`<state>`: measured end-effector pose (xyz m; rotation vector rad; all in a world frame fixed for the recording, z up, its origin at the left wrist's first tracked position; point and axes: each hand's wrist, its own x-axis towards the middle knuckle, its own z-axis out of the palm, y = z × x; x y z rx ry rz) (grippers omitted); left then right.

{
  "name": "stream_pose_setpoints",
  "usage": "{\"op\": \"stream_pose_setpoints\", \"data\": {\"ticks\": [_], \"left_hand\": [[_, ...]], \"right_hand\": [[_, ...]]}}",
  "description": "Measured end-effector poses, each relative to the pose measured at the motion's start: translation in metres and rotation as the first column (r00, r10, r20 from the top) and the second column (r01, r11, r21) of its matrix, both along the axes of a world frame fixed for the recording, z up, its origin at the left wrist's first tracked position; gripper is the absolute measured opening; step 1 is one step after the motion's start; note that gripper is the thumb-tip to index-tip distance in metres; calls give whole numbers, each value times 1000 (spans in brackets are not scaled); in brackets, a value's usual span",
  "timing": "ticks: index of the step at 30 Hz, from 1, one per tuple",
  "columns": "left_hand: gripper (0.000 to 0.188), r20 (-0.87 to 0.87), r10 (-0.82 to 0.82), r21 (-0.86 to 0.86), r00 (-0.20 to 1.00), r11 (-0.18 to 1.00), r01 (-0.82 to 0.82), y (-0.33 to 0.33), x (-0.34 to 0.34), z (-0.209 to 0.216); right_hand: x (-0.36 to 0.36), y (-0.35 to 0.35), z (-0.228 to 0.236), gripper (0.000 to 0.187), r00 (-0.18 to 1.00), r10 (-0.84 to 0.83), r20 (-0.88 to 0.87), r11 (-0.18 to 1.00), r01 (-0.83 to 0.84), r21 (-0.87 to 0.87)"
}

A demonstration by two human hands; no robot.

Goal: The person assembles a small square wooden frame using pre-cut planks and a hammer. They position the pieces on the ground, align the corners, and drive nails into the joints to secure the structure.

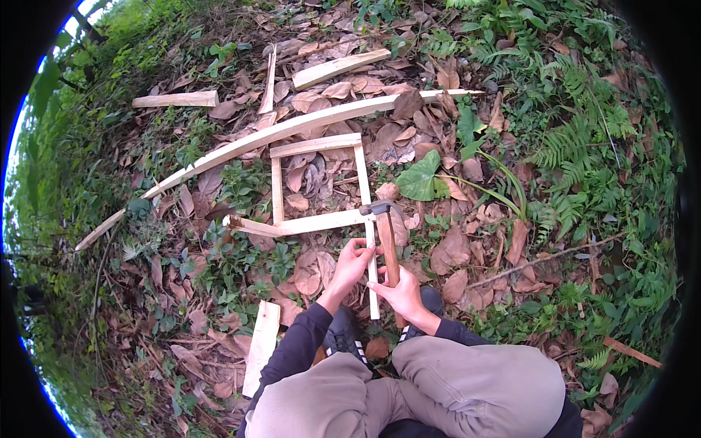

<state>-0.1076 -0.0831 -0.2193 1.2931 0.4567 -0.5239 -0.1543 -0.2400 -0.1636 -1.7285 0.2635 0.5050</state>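
Note:
A square frame of pale wood strips [321, 223] lies on the leaf-covered ground in front of me. From its near right corner a narrow wood strip [374, 292] runs toward my feet. My left hand [348, 268] pinches this strip from the left, below the corner. My right hand [405, 296] is closed round the wooden handle of a claw hammer [389, 248], its thumb near the strip. The hammer's metal head is over the near right corner; I cannot tell whether it touches the wood. Another short strip [252, 226] sticks out from the near left corner.
Beyond the frame lies a long curved strip [292, 125]. Loose wood pieces [341, 69] are scattered farther off, and a flat board [261, 347] rests by my left knee. Dry leaves, ferns [577, 150] and a large green leaf [418, 179] surround the spot. My shoes [343, 337] are close below.

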Motion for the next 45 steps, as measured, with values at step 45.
{"op": "stream_pose_setpoints", "data": {"ticks": [45], "left_hand": [[25,201,-387,612,900,767,193,62,-68,47]], "right_hand": [[53,-97,14,32,939,-22,343,880,181,-438]]}}
